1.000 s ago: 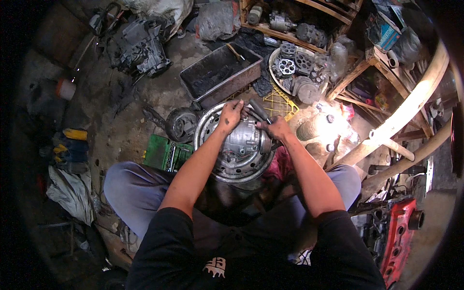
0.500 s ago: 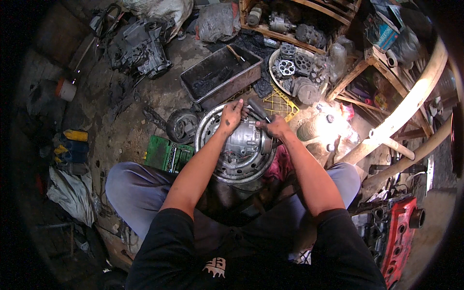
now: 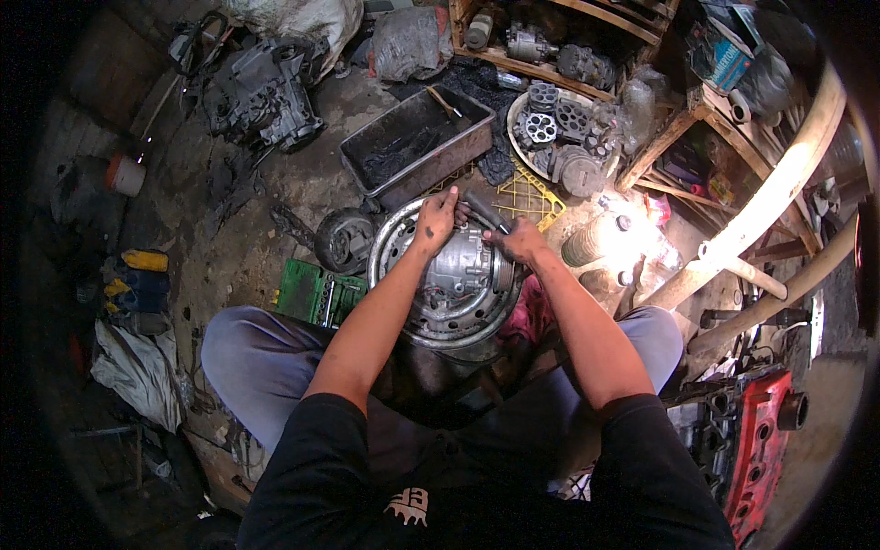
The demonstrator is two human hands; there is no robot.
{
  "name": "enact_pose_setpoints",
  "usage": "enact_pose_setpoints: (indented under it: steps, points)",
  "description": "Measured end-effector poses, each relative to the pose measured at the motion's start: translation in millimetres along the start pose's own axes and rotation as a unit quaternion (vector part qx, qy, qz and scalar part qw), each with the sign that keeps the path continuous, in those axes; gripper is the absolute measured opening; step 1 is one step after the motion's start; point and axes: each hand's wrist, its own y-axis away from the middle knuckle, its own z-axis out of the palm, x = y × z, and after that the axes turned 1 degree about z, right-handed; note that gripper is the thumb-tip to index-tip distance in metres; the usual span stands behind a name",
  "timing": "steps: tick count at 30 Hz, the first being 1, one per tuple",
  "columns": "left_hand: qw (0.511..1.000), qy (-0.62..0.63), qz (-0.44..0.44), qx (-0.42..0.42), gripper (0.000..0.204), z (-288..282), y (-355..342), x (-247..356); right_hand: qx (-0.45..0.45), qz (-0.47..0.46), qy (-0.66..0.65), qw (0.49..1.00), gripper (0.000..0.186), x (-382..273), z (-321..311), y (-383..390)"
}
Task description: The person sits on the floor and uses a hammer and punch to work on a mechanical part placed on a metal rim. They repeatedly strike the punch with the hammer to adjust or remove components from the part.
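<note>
A silver compressor (image 3: 456,259) with a grooved pulley (image 3: 503,273) on its right end lies on a round steel wheel rim (image 3: 390,310) between my knees. At its far left edge is my left hand (image 3: 436,222), fingers curled, thumb side up; what they close on is hidden. My right hand (image 3: 521,240) is closed on a tool (image 3: 486,210) with a thick dark grey cylindrical part, slanting up and left over the compressor's far side toward my left fingers. A crumpled pink-red cloth (image 3: 532,310) sits under my right forearm, beside the rim.
A green socket case (image 3: 298,291) lies open left of the rim, near a dark round part (image 3: 344,240). Beyond stands a black tub (image 3: 417,151) with a brush; right of it, a basin (image 3: 516,124) of metal parts. A bright lamp glow and pale curved poles (image 3: 779,197) are on the right.
The view has shifted very slightly. My hands, the tool and the compressor stay in nearly the same places.
</note>
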Motion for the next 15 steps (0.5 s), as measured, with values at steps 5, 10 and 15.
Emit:
enact_pose_setpoints:
  steps: [5,10,15]
  points:
    - [1.0,0.023,-0.005,-0.003,0.047,-1.1,-2.7,-2.8,0.004,-0.016,-0.026,1.0,0.061,11.8,11.9,-12.3]
    - [1.0,0.016,-0.003,-0.008,0.047,3.9,-2.8,0.4,0.017,-0.037,-0.022,0.999,0.063,22.2,13.8,-16.7]
    - [1.0,-0.005,0.018,-0.008,0.042,-1.4,-3.8,-8.7,0.021,-0.004,0.031,0.999,0.059,12.1,15.6,-13.6]
